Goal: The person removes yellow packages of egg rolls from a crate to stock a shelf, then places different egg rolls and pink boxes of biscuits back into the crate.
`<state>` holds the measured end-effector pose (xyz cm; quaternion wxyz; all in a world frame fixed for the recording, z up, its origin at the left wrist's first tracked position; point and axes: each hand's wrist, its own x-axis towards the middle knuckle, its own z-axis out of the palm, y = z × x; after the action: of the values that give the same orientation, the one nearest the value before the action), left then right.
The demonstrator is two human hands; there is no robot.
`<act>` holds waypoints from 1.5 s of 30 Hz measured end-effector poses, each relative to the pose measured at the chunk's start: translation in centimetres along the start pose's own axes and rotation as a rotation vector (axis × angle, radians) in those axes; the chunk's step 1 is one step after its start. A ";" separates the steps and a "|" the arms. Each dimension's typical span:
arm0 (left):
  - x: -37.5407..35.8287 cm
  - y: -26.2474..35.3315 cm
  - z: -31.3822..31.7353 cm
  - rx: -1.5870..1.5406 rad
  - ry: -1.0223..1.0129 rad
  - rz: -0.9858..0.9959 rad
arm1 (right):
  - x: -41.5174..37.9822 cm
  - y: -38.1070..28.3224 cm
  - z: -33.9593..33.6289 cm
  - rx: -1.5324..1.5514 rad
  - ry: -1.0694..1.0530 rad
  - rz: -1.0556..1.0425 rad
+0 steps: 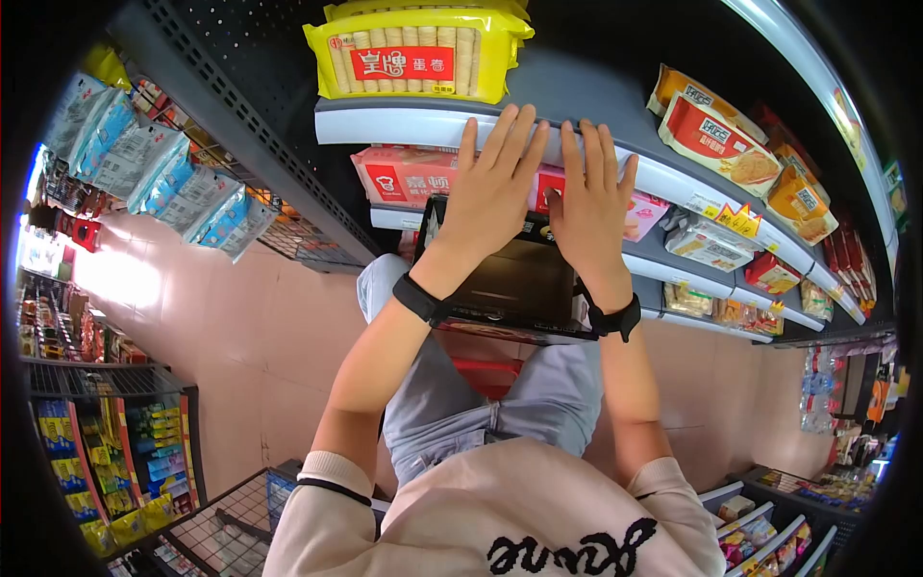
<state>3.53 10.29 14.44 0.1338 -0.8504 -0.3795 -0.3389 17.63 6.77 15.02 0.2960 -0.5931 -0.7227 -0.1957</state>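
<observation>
My left hand (492, 192) lies palm down with its fingers stretched out, fingertips at the pale front strip (423, 127) of a shelf. Beside it, my right hand (594, 207) is also flat and open, its fingers reaching the same strip. Neither hand holds anything. Beneath my wrists, at my knees, is an open black-edged carton (519, 284) with a brown inside; my hands and forearms cover part of it. A yellow pack of egg rolls (413, 58) sits on the shelf just beyond my left fingertips. Behind my hands, a pink box (399, 176) shows on the shelf below.
Red biscuit packs (716, 144) and orange packs (803, 202) stand on the right part of the shelf, near a price tag (735, 219). Lower shelves hold a white pack (710, 240). Blue-white bags (144, 154) hang at left. Something red (486, 377) shows between my legs.
</observation>
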 end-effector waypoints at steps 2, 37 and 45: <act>-0.6 -0.3 -0.2 0.025 -0.028 0.012 | -0.3 0.1 0.0 -0.015 -0.006 -0.010; -12.3 -2.5 -8.1 -1.527 -0.513 -0.834 | -9.6 5.1 -4.6 1.844 -0.707 0.930; -16.6 -2.9 -6.1 -0.182 -0.715 -0.250 | -11.8 3.5 -5.4 0.806 -0.893 0.159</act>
<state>-9.54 0.10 7.57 -0.1251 -0.8705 -0.4713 -0.0669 23.47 -4.61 11.06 0.1793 -0.5114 -0.7477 0.3837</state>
